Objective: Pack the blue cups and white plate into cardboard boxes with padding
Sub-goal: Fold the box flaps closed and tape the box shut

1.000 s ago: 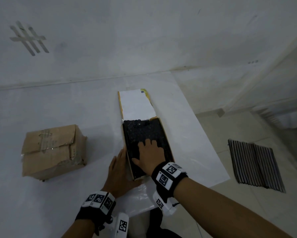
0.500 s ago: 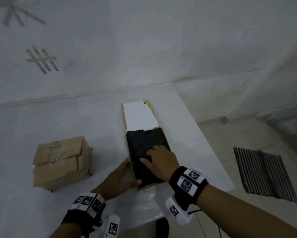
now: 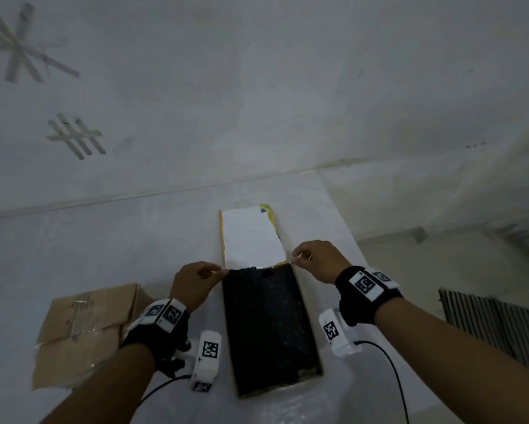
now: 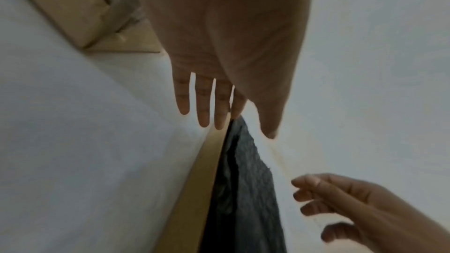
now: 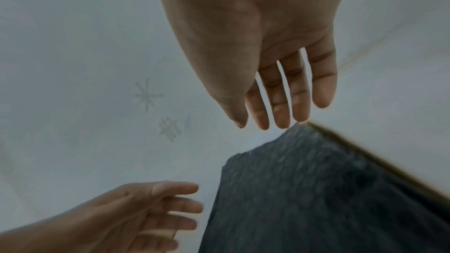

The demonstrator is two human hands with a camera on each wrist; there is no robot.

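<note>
Your left hand (image 3: 196, 281) and right hand (image 3: 316, 260) sit at the far corners of the black padding (image 3: 266, 325), one at each side of the flat box (image 3: 313, 356) near the bench's (image 3: 104, 240) right edge. The wrist views show straight, relaxed fingers at those corners, gripping nothing. The taped cardboard box (image 3: 82, 335) lies just left of your left wrist.

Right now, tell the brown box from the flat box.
The brown box is shut and taped; the flat box lies open, showing black padding. The brown box is squat and crumpled; the flat box long and shallow. Both are cardboard, on the table.
</note>
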